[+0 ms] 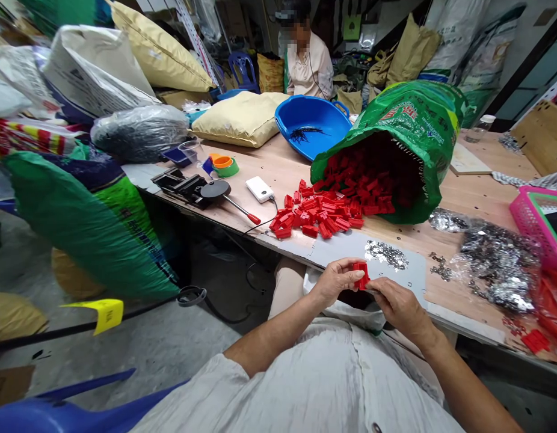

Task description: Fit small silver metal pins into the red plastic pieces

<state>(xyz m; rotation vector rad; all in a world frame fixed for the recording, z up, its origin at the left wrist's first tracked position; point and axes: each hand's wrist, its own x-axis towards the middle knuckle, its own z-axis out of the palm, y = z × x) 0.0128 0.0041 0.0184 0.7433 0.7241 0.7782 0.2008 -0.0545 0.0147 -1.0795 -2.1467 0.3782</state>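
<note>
My left hand (336,281) is closed round a small red plastic part (361,274), held upright above my lap at the table's front edge. The fingertips of my right hand (399,308) are pinched together against the lower right side of that part; whatever they hold is too small to make out. Just beyond my hands, small shiny metal pieces (387,255) lie scattered on a grey sheet (332,249). A heap of similar red parts (319,211) spills from a green sack (409,111) lying on its side. Below my hands an open white bag (339,308) sits at my lap.
Left on the table are a black lever tool (215,190) with a red-tipped handle, a white power bank (259,189) and tape rolls (227,165). A blue basin (296,111) stands behind. Bagged metal pieces (499,258) and a pink basket (526,216) are right. Another person (308,66) sits opposite.
</note>
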